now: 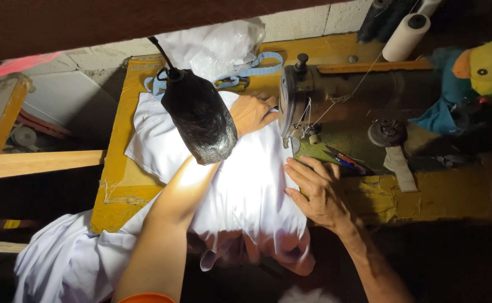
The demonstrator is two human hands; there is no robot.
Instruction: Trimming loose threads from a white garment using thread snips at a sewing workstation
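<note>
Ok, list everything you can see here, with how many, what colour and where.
white cloth garment: one, white, spread over the table and hanging off its near edge
yellow wooden table: one, yellow, under the cloth
old metal sewing machine: one, dark olive, right of the cloth
black lamp shade: one, black, above the cloth
white thread cone: one, white, upper right
yellow and teal plush toy: one, far right
clear plastic bag: one, behind the cloth
left hand: flat on the cloth beside the machine head
right hand: flat on the cloth's right edge
</note>
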